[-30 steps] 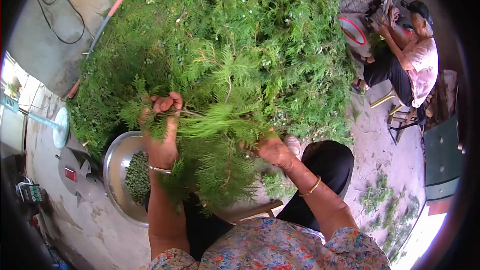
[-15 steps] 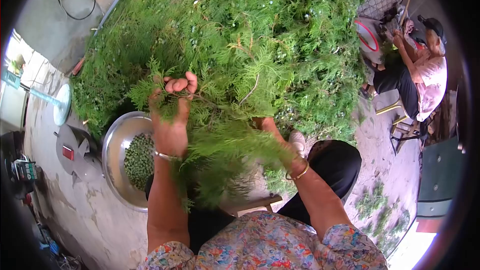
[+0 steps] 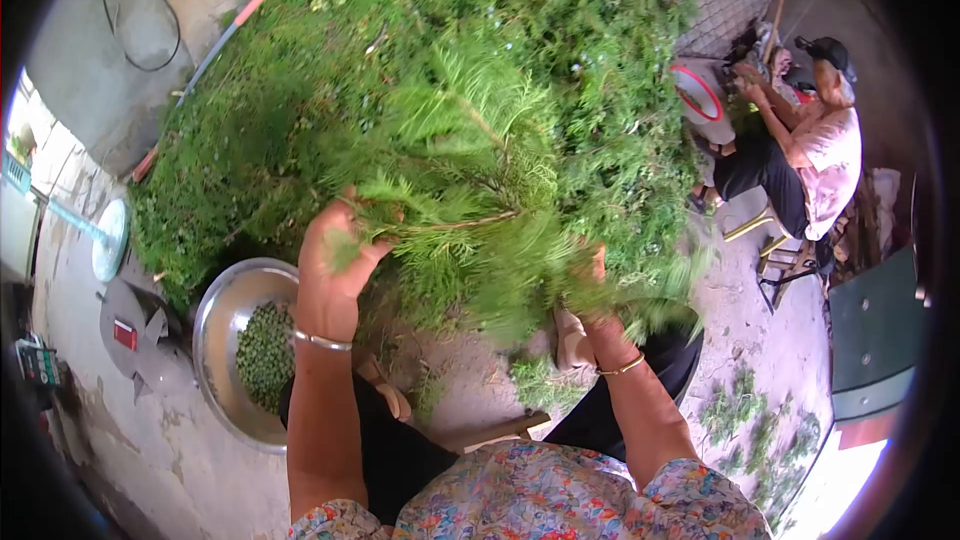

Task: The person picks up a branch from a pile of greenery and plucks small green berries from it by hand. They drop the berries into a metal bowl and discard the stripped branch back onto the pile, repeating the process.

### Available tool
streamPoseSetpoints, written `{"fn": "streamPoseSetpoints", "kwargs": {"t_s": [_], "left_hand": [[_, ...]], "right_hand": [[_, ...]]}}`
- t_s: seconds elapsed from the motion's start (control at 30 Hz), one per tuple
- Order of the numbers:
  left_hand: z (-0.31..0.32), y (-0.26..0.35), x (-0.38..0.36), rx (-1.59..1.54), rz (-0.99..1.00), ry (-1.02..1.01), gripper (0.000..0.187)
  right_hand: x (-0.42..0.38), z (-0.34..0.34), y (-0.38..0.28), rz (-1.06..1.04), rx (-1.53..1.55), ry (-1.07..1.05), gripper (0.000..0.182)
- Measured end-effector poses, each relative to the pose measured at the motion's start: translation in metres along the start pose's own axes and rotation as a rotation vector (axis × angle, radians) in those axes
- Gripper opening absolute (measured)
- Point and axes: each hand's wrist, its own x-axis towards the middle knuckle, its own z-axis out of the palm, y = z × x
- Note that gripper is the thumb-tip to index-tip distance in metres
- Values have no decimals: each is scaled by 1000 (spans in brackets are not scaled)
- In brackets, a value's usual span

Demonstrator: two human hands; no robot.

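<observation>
Yard-like work area, concrete floor point(image 3: 225, 480), chain-link fence point(image 3: 735, 0), heaped green branches point(image 3: 300, 110), seated co-worker point(image 3: 832, 150)

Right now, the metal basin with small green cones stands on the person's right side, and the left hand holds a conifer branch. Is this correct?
Not quite. The head view shows the metal basin with small green cones on the person's left side, not the right. The left hand does hold a conifer branch.

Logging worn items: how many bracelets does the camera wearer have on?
2: a silver-coloured bracelet by the left hand, and a gold-coloured bracelet by the right hand. Blurred greenery crosses the right hand, so another could be hidden there.
</observation>
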Motion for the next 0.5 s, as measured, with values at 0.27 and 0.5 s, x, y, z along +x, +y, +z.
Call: {"fn": "streamPoseSetpoints", "kwargs": {"t_s": [0.27,0.5], "left_hand": [[13,-24,-6,324,-63,-174,38],[19,-20,-10,368,-11,-188,31]], "right_hand": [[23,-11,-52,282,10,4,14],[22,-18,-69,274,-231,-239,21]]}}
